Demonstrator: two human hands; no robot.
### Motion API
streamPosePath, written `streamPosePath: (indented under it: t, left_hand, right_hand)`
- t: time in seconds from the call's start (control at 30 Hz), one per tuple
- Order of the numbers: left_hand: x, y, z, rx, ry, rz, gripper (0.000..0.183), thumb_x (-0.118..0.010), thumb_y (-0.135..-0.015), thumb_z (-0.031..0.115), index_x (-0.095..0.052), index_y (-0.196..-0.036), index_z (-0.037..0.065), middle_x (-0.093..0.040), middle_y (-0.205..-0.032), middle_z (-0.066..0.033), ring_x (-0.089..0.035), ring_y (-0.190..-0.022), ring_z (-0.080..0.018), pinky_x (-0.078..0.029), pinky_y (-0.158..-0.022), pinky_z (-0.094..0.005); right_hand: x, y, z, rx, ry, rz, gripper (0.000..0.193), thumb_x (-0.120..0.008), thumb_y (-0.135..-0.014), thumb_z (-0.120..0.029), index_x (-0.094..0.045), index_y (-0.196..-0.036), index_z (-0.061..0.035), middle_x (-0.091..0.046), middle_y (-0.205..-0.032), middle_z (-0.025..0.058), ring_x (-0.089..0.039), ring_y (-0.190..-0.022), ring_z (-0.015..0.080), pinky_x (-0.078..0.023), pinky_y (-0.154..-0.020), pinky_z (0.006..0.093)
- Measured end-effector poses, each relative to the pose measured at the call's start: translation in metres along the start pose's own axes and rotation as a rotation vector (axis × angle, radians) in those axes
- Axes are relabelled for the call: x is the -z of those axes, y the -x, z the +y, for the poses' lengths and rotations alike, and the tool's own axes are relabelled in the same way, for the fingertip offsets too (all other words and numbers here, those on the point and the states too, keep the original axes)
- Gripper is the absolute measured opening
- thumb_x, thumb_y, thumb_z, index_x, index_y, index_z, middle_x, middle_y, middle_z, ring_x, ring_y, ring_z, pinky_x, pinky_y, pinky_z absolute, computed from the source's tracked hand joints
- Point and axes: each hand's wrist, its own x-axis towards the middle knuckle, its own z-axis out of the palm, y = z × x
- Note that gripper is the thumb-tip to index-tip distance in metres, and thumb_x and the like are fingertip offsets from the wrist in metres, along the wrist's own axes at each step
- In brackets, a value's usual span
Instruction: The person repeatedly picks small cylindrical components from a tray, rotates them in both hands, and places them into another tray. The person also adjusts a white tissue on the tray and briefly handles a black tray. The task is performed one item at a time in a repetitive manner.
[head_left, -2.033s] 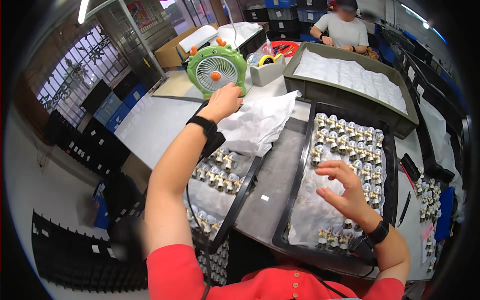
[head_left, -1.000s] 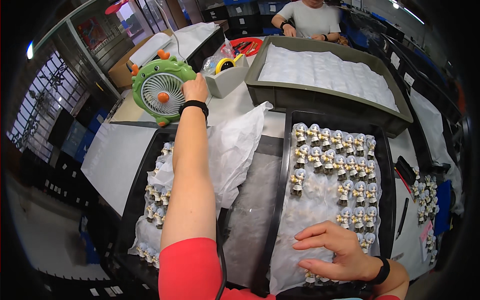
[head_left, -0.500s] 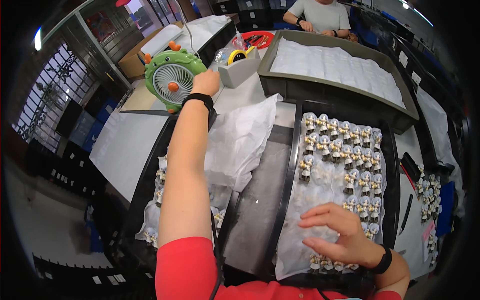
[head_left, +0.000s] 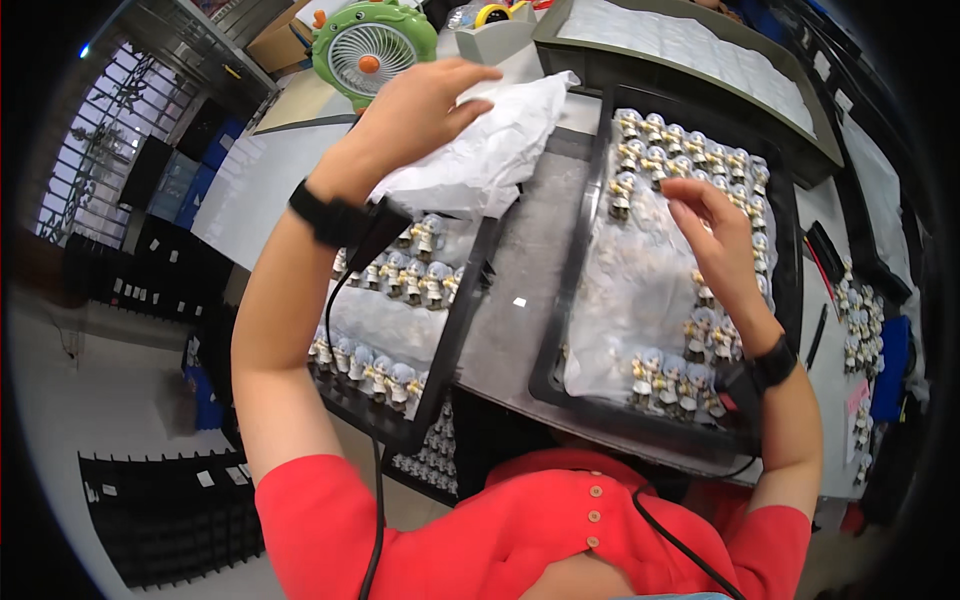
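Note:
My left hand [head_left: 425, 115] is open above a crumpled sheet of white paper [head_left: 515, 145], thumb and fingers apart with nothing between them; whether it touches the paper I cannot tell. The paper covers the far part of the left black tray [head_left: 462, 335], where rows of small pale-haired figurines [head_left: 412, 280] lie on white wrapping. Over the right black tray [head_left: 560, 335] hovers my right hand [head_left: 722, 240], open and lightly curled, hiding some of its figurines [head_left: 690, 148]. A bare patch of wrapping [head_left: 630, 270] shows beside that hand.
A green fan [head_left: 372, 55] stands beyond the left tray, beside a grey holder [head_left: 497, 42] with yellow tape. Behind the right tray is a large olive bin [head_left: 550, 42]. More figurines [head_left: 862, 325] and a black pen [head_left: 817, 335] lie at the right.
My left hand has come back from the fan to over the white paper. My right hand has moved farther forward over its tray. The view has tipped down, showing more of both trays' near ends.

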Motion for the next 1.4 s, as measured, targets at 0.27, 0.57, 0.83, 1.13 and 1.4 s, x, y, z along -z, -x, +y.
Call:
streamPosePath:
  t: [0.27, 0.57, 0.83, 1.13, 1.4]
  left_hand:
    - [0.013, 0.065, 0.149, 0.202, 0.764, -0.122, 0.031, -0.062, -0.081, 0.006, -0.06, -0.112, 0.003, -0.065, -0.102, -0.0067, -0.061, -0.081, -0.0106, -0.049, -0.073, -0.0244]
    - [-0.047, 0.061, 0.182, 0.515, 1.485, -0.312, 0.031, -0.058, -0.089, 0.021, -0.057, -0.115, 0.004, -0.062, -0.102, -0.0061, -0.06, -0.085, -0.01, -0.047, -0.077, -0.0242]
    - [-0.078, 0.075, 0.172, 0.767, 1.634, -0.196, 0.03, -0.058, -0.088, 0.017, -0.055, -0.115, 0.006, -0.059, -0.107, -0.0061, -0.059, -0.092, -0.0129, -0.047, -0.082, -0.0265]
    - [-0.082, 0.074, 0.179, 0.691, 1.917, 0.006, 0.055, -0.055, -0.091, 0.022, -0.031, -0.137, 0.008, -0.048, -0.123, -0.0063, -0.049, -0.112, -0.0158, -0.04, -0.095, -0.0345]
    - [-0.069, 0.071, 0.177, 0.657, 1.859, 0.065, 0.048, -0.055, -0.091, 0.022, -0.037, -0.134, 0.008, -0.053, -0.104, 0.0, -0.054, -0.103, -0.0128, -0.044, -0.088, -0.0333]
  right_hand:
    - [0.005, -0.007, 0.036, 0.04, 0.146, -0.095, 0.019, -0.057, -0.081, -0.007, -0.063, -0.096, 0.0008, -0.067, -0.085, 0.013, -0.064, -0.077, 0.0178, -0.049, -0.072, 0.0278]
    - [0.044, 0.001, 0.023, -0.098, 0.843, -0.393, 0.037, -0.072, -0.066, -0.024, -0.062, -0.094, -0.0016, -0.065, -0.084, 0.0157, -0.063, -0.075, 0.0284, -0.049, -0.068, 0.0347]
    - [0.028, 0.007, 0.017, -0.21, 0.995, -0.485, 0.041, -0.07, -0.058, -0.016, -0.058, -0.095, -0.0027, -0.063, -0.088, 0.0183, -0.062, -0.087, 0.0338, -0.051, -0.074, 0.0402]
    - [-0.005, 0.022, -0.04, 0.309, 0.038, -0.295, 0.049, -0.073, -0.07, -0.01, -0.054, -0.114, -0.0072, -0.059, -0.104, 0.0071, -0.058, -0.093, 0.0173, -0.046, -0.083, 0.0299]
    - [-0.016, 0.026, -0.037, 0.349, -0.053, -0.281, 0.051, -0.074, -0.071, -0.009, -0.053, -0.117, -0.0067, -0.058, -0.104, 0.0068, -0.057, -0.092, 0.0168, -0.047, -0.083, 0.0292]
